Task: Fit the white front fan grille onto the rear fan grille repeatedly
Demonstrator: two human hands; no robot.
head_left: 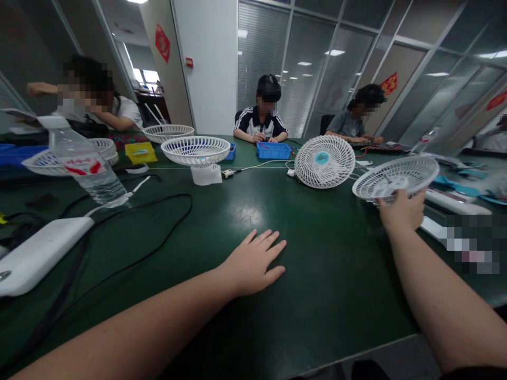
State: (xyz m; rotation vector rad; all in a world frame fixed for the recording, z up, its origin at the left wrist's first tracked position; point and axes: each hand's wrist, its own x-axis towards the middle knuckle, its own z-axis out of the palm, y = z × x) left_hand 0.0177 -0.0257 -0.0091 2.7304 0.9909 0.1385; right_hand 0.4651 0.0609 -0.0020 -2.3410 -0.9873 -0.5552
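Observation:
My left hand (255, 261) lies palm down on the green tabletop (317, 274), its fingers spread and nothing in them. Off to the right, my right hand (402, 211) grips a white fan grille (400, 177) by its near underside. That grille is tilted, its hollow side facing up, with a thin dark pin at its middle. Some fingers of this hand are hidden by the grille. Just left of it stands a white fan head (325, 162) with a pale blue centre, propped on its edge.
Another fan grille (195, 150) rests on a white base (206, 174). A water bottle (89, 163), a white power bank (47, 253) and a black cable (158, 243) lie to the left. Blue bin (273, 151) and yellow bin (141, 153) stand farther back. Several people sit around the table.

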